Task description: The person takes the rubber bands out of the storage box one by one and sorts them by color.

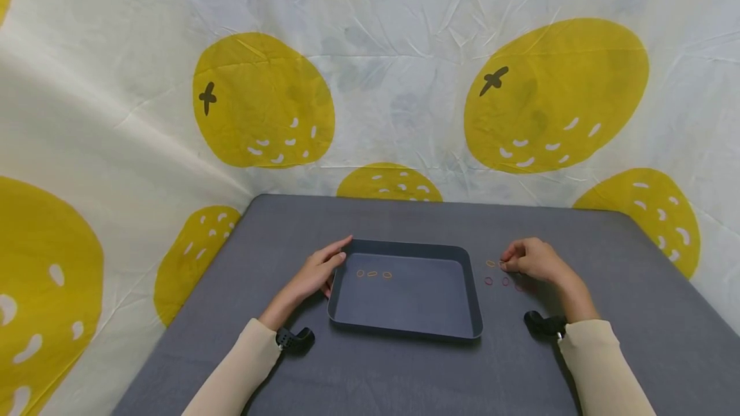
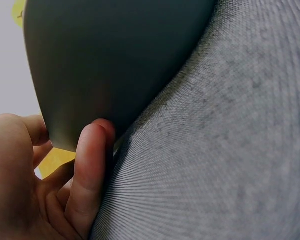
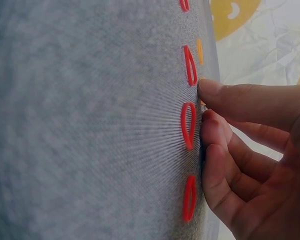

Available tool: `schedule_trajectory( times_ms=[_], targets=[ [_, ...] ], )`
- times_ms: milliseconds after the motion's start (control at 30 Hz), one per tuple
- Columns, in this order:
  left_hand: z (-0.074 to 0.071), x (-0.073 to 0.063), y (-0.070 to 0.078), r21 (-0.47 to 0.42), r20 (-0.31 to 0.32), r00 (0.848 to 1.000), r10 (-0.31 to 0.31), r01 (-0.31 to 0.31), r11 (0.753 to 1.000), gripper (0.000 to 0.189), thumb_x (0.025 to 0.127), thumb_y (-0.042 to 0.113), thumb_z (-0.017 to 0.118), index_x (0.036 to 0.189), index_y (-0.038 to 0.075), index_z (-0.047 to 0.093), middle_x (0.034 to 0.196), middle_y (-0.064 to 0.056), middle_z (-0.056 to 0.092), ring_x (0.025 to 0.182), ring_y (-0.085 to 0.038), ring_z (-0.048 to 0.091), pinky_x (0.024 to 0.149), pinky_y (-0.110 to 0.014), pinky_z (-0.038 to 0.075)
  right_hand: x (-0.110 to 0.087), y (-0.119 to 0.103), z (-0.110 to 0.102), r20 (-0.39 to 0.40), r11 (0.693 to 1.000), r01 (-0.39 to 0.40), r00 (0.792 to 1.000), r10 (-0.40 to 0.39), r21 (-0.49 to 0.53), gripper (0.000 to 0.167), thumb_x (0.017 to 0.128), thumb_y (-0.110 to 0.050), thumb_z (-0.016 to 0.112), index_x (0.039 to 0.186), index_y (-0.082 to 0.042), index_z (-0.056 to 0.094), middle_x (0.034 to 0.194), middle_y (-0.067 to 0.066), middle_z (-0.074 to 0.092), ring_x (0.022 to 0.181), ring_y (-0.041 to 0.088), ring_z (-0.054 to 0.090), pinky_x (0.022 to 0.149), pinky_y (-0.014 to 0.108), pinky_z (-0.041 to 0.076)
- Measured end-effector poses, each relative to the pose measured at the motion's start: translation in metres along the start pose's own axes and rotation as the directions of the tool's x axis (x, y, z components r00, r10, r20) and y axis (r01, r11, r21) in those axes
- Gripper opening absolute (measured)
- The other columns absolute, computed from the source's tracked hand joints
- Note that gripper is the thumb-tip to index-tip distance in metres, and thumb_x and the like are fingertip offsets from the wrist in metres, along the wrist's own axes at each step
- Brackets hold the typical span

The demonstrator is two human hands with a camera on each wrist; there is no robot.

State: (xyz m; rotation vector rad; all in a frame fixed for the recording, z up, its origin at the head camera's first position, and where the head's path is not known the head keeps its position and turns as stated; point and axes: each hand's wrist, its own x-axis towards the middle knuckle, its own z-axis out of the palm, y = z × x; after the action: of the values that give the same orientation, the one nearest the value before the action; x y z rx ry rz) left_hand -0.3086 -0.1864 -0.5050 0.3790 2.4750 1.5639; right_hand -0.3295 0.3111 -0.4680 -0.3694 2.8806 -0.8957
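A dark grey rectangular tray (image 1: 405,332) lies on the table, three small orange-yellow rubber bands (image 1: 387,275) in a row inside it. My left hand (image 1: 317,269) grips the tray's left side by the far corner; in the left wrist view, fingers (image 2: 88,160) press against its outer wall. Right of the tray, my right hand (image 1: 534,260) reaches down to the cloth, thumb and fingertips pinching at a yellow rubber band (image 3: 203,103), mostly hidden by the thumb. Another yellow rubber band (image 1: 490,263) lies just left of those fingertips. Nearer me is a row of red rubber bands (image 3: 189,125).
Grey cloth covers the table (image 1: 416,377). A white curtain (image 1: 399,108) with yellow fruit prints hangs behind it and along the left side. Each wrist carries a black camera mount (image 1: 296,341).
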Motion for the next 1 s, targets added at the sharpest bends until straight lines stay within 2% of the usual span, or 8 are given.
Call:
schedule_trajectory(
  times_ms=[200, 833, 1000],
  targets=[
    [-0.0001, 0.001, -0.0007, 0.005, 0.002, 1.0, 0.006, -0.006, 1.0, 0.048, 0.111, 0.038, 0.047, 0.159, 0.038, 0.041, 0.145, -0.014, 0.059, 0.044, -0.019, 0.058, 0.046, -0.043, 0.058, -0.0011, -0.0006, 0.0004, -0.002, 1.0, 0.004, 1.0, -0.004, -0.007, 0.016, 0.087, -0.017, 0.08, 0.093, -0.003, 0.077, 0.081, 0.002, 0.073, 0.071, 0.013, 0.057, 0.062, 0.028, 0.046],
    [-0.0004, 0.0008, -0.0025, 0.007, -0.003, 1.0, 0.017, -0.017, 1.0, 0.048, 0.111, 0.039, 0.048, 0.158, 0.038, 0.042, 0.147, -0.015, 0.057, 0.044, -0.019, 0.058, 0.046, -0.043, 0.058, -0.0029, -0.0021, 0.003, -0.01, 1.0, -0.014, 1.0, 0.014, -0.005, 0.019, 0.087, -0.02, 0.081, 0.092, -0.002, 0.075, 0.081, 0.003, 0.072, 0.072, 0.014, 0.054, 0.062, 0.028, 0.042],
    [0.0001, 0.0012, -0.0023, 0.012, -0.005, 1.0, 0.014, -0.014, 1.0, 0.047, 0.111, 0.04, 0.048, 0.157, 0.042, 0.043, 0.15, -0.014, 0.055, 0.045, -0.02, 0.059, 0.046, -0.043, 0.058, -0.0031, -0.0021, 0.0035, -0.016, 1.0, -0.014, 1.0, 0.014, -0.01, 0.019, 0.087, -0.019, 0.081, 0.092, -0.002, 0.075, 0.081, 0.003, 0.073, 0.073, 0.014, 0.054, 0.062, 0.028, 0.042]
  ],
)
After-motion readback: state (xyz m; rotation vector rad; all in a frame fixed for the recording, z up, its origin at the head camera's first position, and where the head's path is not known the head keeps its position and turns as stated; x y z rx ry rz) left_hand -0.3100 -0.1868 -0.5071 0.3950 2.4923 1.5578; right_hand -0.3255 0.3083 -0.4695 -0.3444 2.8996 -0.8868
